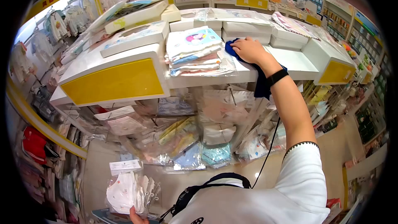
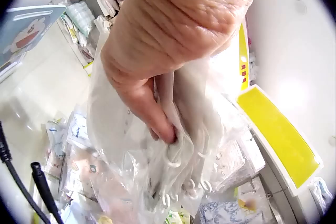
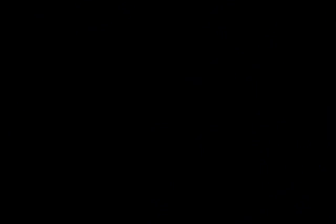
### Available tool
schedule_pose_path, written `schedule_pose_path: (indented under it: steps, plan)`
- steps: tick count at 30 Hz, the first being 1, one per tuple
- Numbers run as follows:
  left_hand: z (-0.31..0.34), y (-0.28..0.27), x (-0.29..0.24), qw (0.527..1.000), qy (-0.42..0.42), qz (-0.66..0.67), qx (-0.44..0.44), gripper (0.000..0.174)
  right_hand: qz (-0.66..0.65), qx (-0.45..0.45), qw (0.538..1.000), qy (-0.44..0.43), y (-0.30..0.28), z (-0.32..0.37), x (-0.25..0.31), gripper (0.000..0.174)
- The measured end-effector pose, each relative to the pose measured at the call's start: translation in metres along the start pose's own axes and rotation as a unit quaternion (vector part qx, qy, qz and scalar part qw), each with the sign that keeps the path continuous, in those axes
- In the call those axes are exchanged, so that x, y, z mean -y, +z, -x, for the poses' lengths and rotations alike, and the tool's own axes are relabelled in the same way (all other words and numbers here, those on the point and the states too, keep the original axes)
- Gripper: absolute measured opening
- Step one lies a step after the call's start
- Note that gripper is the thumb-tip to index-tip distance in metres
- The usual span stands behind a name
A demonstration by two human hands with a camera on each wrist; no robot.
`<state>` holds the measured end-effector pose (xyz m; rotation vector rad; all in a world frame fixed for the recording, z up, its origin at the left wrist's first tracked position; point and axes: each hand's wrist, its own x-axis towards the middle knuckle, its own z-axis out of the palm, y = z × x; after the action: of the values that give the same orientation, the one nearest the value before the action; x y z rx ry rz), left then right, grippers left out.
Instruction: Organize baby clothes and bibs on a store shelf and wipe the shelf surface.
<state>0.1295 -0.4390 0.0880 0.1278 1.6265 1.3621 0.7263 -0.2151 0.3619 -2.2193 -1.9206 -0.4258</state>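
The left hand (image 1: 138, 216) grips a bunch of clear plastic packets (image 1: 124, 193) with small white hooks, low at the left of the head view. In the left wrist view, that hand (image 2: 168, 40) pinches the packets (image 2: 115, 129) between thumb and fingers, the hooks hanging below. On the white shelf top, the right hand (image 1: 251, 51) rests on a dark blue cloth (image 1: 262, 84) that drapes over the front edge. Just left of it lies a stack of folded, bagged garments (image 1: 195, 43). The right wrist view is black.
White boxes (image 1: 137, 37) stand on the shelf top at left, with more boxes (image 1: 246, 31) behind the cloth. Below the yellow-panelled front (image 1: 116, 84), bagged goods (image 1: 219, 135) hang on hooks. A thin black cable (image 1: 268, 151) runs down near the right arm.
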Motion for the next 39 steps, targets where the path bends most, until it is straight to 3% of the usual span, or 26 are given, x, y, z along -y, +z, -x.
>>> schedule_pose_path:
  steps: [3, 5, 6, 9, 10, 12, 13, 17, 19, 21, 23, 24, 25, 27, 30, 33, 35, 36, 37, 38, 39]
  plan:
    - [-0.041, -0.019, 0.035, 0.955, 0.230, -0.168, 0.088, 0.028, 0.054, 0.026, 0.995, 0.076, -0.005, 0.001, 0.003, 0.035]
    - [-0.046, 0.001, 0.032, 0.993, 0.060, 0.023, 0.098, 0.029, 0.072, 0.031, 0.988, 0.131, -0.005, -0.002, 0.001, 0.038]
    - [-0.045, 0.011, 0.030, 0.988, -0.027, 0.119, 0.098, 0.030, 0.075, 0.016, 0.988, 0.136, -0.002, -0.003, -0.002, 0.037]
    - [-0.047, 0.023, 0.030, 0.985, -0.033, 0.119, 0.120, 0.031, 0.074, -0.023, 0.984, 0.159, 0.009, -0.002, -0.011, 0.037]
    - [-0.021, 0.022, 0.047, 0.931, 0.308, -0.038, 0.193, 0.031, 0.072, -0.030, 0.982, 0.171, 0.008, 0.000, -0.013, 0.037]
    - [-0.045, 0.026, 0.039, 0.981, 0.082, 0.069, 0.161, 0.032, 0.049, -0.024, 0.978, 0.204, 0.006, 0.001, -0.018, 0.037]
    - [-0.054, 0.026, 0.036, 0.982, -0.034, 0.121, 0.140, 0.032, 0.027, -0.010, 0.974, 0.225, 0.005, 0.002, -0.024, 0.036]
    - [0.009, 0.058, -0.001, 0.995, -0.086, 0.056, 0.006, 0.024, 0.058, -0.009, 0.974, 0.218, -0.013, 0.024, -0.041, 0.031]
    - [0.007, 0.054, -0.002, 0.996, -0.070, 0.045, 0.027, 0.024, -0.038, -0.124, 0.966, 0.222, -0.043, 0.056, -0.057, 0.029]
    - [0.001, 0.039, 0.000, 0.998, -0.055, 0.015, 0.040, 0.026, -0.058, -0.243, 0.921, 0.300, -0.052, 0.065, -0.089, 0.030]
    - [-0.009, 0.034, 0.001, 0.998, -0.036, -0.016, 0.055, 0.028, -0.023, -0.314, 0.910, 0.270, -0.031, 0.060, -0.148, 0.034]
    - [0.002, 0.042, -0.007, 0.998, -0.037, -0.018, 0.048, 0.028, -0.078, -0.268, 0.923, 0.265, -0.014, 0.055, -0.167, 0.038]
    - [0.023, 0.056, -0.018, 0.998, -0.037, -0.015, 0.042, 0.028, -0.069, -0.107, 0.954, 0.271, 0.024, 0.037, -0.211, 0.041]
    - [0.029, 0.065, -0.022, 0.998, -0.026, -0.008, 0.051, 0.027, 0.022, -0.076, 0.937, 0.340, 0.000, 0.059, -0.117, 0.039]
    - [0.002, 0.042, -0.004, 0.996, 0.007, 0.001, 0.094, 0.032, 0.046, -0.048, 0.952, 0.299, -0.001, 0.054, -0.098, 0.038]
    - [-0.008, 0.046, -0.006, 0.988, -0.029, 0.019, 0.149, 0.037, 0.028, -0.066, 0.972, 0.224, -0.002, 0.064, -0.095, 0.036]
    - [-0.036, 0.027, 0.021, 0.957, 0.161, -0.109, 0.216, 0.035, -0.007, -0.116, 0.981, 0.158, -0.002, 0.074, -0.093, 0.033]
    - [-0.037, 0.024, 0.024, 0.920, 0.253, -0.176, 0.243, 0.034, -0.061, -0.096, 0.986, 0.125, -0.008, 0.074, -0.093, 0.032]
    - [-0.038, 0.023, 0.026, 0.910, 0.277, -0.202, 0.234, 0.033, -0.115, -0.074, 0.986, 0.093, -0.017, 0.076, -0.093, 0.032]
    - [-0.028, 0.032, 0.020, 0.899, 0.300, -0.227, 0.226, 0.033, -0.276, -0.045, 0.952, 0.127, -0.027, 0.074, -0.091, 0.031]
    - [-0.018, 0.041, 0.013, 0.886, 0.323, -0.253, 0.217, 0.034, -0.429, -0.015, 0.889, 0.157, -0.032, 0.072, -0.085, 0.031]
